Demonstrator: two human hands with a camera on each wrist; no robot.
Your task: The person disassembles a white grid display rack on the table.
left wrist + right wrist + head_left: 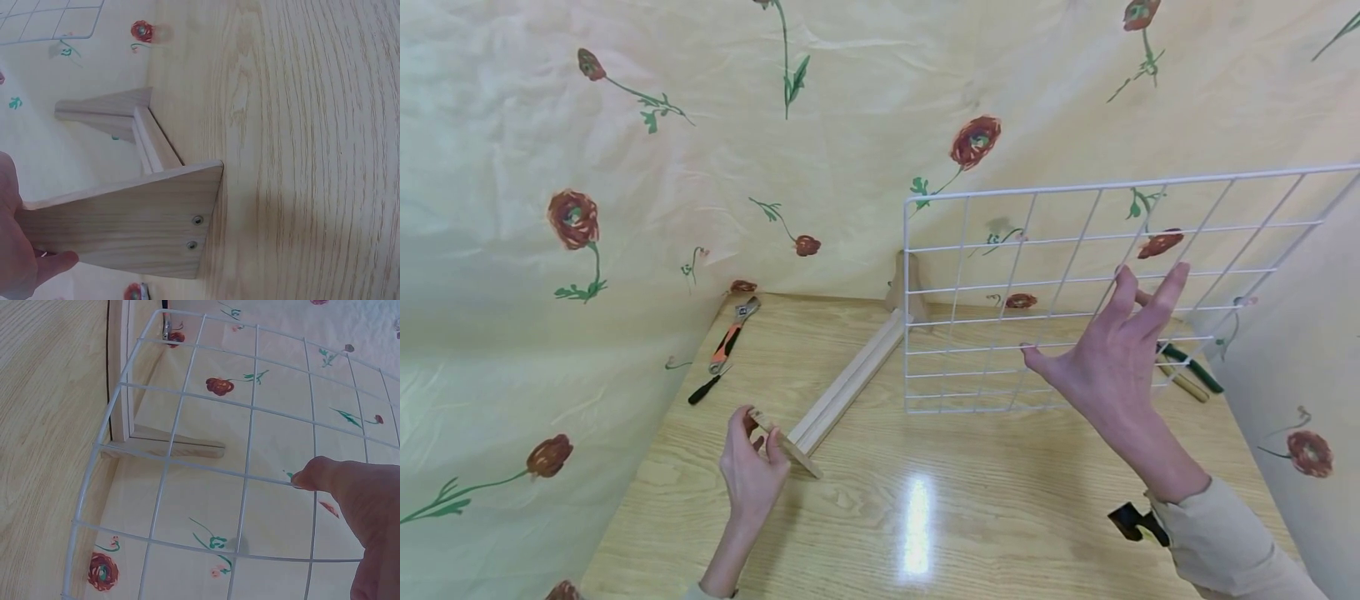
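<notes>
A wooden stand (850, 379) rests on the table, with a grooved crossbar between two upright end boards. My left hand (752, 467) holds the top of the near end board (125, 228), thumb on one face and fingers on the other. Two screw heads show low on that board in the left wrist view. My right hand (1112, 367) grips a white wire grid panel (966, 197) by its inner wires and holds it upright, tilted, over the right of the table. From the head, the far end board (904, 279) shows partly behind the grid's left edge.
An adjustable wrench (727, 337) with an orange and black handle lies at the back left, beside a black-handled screwdriver (703, 390). Green-handled pliers (1202, 377) lie at the right, partly behind the grid. A flowered cloth (835, 158) hangs around the table (1000, 500).
</notes>
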